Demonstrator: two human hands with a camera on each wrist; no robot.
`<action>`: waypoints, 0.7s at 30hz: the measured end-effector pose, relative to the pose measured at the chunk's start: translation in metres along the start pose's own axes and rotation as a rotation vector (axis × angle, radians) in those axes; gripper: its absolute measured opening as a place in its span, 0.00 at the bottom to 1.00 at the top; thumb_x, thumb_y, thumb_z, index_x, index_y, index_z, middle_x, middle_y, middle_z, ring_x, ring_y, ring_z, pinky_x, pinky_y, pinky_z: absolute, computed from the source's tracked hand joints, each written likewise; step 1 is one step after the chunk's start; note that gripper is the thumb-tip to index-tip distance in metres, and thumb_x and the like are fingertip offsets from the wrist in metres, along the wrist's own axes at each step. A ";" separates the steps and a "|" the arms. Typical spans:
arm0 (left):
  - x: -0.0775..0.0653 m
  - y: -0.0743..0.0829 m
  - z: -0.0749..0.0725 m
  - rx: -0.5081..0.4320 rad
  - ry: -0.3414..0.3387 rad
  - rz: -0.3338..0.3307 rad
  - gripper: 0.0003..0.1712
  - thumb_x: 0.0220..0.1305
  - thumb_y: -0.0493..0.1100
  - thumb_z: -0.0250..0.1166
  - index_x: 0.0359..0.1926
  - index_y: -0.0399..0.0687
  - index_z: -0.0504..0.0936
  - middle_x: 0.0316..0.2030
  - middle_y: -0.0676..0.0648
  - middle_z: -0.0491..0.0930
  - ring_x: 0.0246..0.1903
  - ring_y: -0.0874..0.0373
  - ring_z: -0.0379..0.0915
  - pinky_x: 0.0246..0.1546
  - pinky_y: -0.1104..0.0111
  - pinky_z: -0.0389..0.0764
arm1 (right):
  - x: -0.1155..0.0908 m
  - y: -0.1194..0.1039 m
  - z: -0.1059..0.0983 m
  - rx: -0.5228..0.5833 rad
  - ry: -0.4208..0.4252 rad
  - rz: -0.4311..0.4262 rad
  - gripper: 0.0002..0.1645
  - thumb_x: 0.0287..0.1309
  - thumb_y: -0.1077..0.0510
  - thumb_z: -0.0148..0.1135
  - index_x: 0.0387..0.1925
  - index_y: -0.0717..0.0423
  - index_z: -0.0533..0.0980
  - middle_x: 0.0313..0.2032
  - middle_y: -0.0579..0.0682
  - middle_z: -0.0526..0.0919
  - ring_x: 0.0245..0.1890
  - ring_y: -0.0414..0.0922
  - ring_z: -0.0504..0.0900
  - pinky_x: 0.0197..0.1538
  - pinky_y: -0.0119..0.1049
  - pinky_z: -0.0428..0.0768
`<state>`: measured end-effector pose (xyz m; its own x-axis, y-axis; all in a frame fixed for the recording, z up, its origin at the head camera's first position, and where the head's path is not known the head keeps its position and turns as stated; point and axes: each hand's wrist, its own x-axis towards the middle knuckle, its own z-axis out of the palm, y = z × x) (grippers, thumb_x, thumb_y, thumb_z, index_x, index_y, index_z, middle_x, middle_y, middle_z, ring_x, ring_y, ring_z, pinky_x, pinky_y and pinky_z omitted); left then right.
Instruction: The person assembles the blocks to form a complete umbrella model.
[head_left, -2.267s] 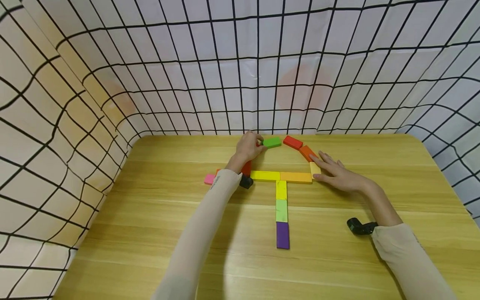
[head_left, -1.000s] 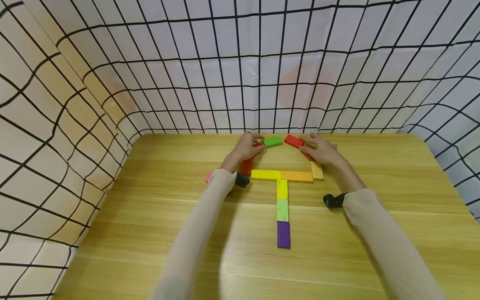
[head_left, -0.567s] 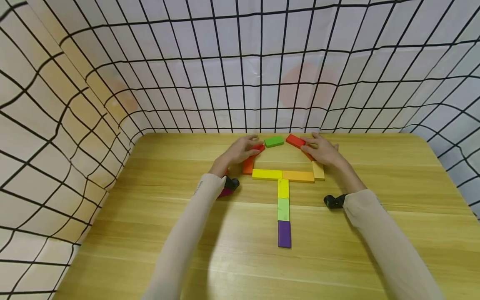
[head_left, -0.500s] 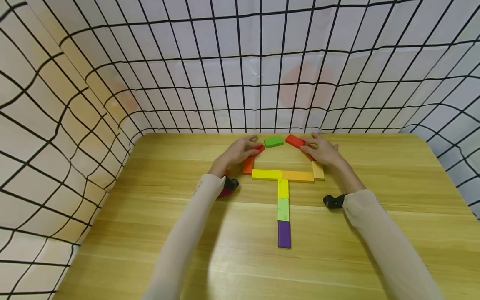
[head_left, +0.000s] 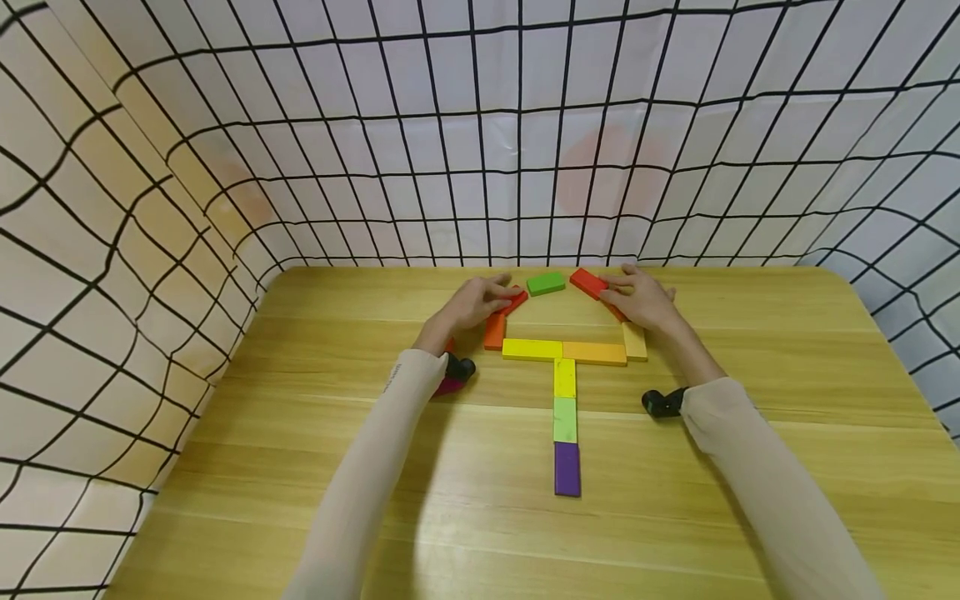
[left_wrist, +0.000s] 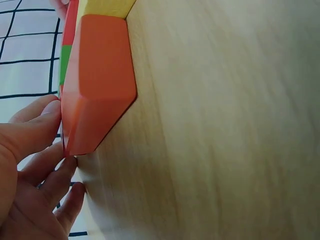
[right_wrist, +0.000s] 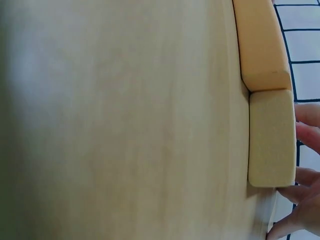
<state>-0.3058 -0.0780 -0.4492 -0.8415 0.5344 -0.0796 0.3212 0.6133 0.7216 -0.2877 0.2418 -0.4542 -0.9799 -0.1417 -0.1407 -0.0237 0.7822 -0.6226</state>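
Flat coloured blocks lie in an arch over a T on the table. My left hand holds a red block at the arch's upper left between thumb and fingers. Below it stands an orange-red block. My right hand has thumb and finger at the lower end of another red block, over an orange-red block that it partly covers. Between the red blocks lies a green block, apart from both. The left wrist view shows the left fingers behind the orange-red block; right fingers sit behind the tan block.
Yellow and orange blocks form the crossbar. A stem of yellow, light green and purple blocks runs toward the front. A magenta piece shows under the left wrist. Black-gridded white cloth surrounds the wooden table.
My right hand has moved from the tan block up to the right-hand red block. The left wrist has swung left and lower, its fingers staying at the left-hand red block.
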 end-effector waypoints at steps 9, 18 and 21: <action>0.000 0.001 0.001 -0.019 -0.002 -0.016 0.21 0.76 0.37 0.60 0.67 0.45 0.79 0.78 0.41 0.62 0.80 0.47 0.53 0.79 0.57 0.60 | 0.000 -0.005 0.003 0.020 0.025 0.032 0.33 0.74 0.45 0.58 0.72 0.55 0.71 0.81 0.65 0.48 0.78 0.75 0.48 0.67 0.86 0.27; 0.001 0.000 0.001 0.014 -0.005 -0.016 0.22 0.77 0.38 0.59 0.68 0.46 0.78 0.78 0.43 0.64 0.80 0.48 0.53 0.80 0.57 0.59 | 0.001 -0.004 0.003 -0.005 -0.026 0.001 0.32 0.76 0.44 0.56 0.73 0.54 0.70 0.82 0.67 0.43 0.78 0.76 0.46 0.64 0.87 0.24; 0.001 0.001 0.000 0.023 -0.006 -0.009 0.22 0.77 0.38 0.59 0.68 0.46 0.78 0.77 0.43 0.65 0.80 0.48 0.54 0.80 0.58 0.58 | 0.000 -0.004 0.002 -0.010 -0.040 -0.006 0.33 0.76 0.43 0.55 0.74 0.54 0.69 0.82 0.67 0.41 0.78 0.76 0.45 0.64 0.87 0.24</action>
<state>-0.3062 -0.0768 -0.4489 -0.8418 0.5322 -0.0902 0.3236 0.6313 0.7048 -0.2872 0.2373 -0.4534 -0.9710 -0.1702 -0.1676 -0.0317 0.7871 -0.6160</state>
